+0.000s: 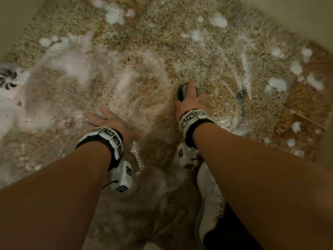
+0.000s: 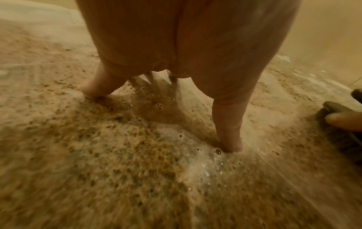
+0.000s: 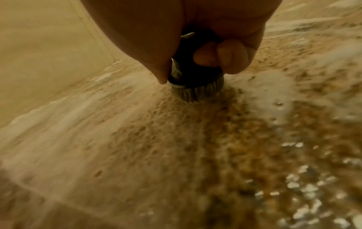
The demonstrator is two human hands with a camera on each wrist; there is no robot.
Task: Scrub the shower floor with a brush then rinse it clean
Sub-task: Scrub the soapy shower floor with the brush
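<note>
The speckled stone shower floor (image 1: 144,51) is wet and smeared with white foam. My right hand (image 1: 191,100) grips a small dark scrub brush (image 1: 182,91) near the middle of the floor. In the right wrist view the brush (image 3: 195,77) stands with its bristles pressed on the floor (image 3: 176,139), fingers (image 3: 231,55) curled round its body. My left hand (image 1: 106,120) lies flat on the wet floor to the left, fingers spread. In the left wrist view its fingertips (image 2: 231,144) press into suds on the floor (image 2: 117,155), and the brush (image 2: 336,111) shows at the right edge.
Beige walls (image 1: 16,17) border the floor at the far left and far right. A round drain (image 1: 7,78) sits at the left edge, beside a thick patch of foam (image 1: 10,112). My white shoe (image 1: 209,195) stands on the floor below the right wrist.
</note>
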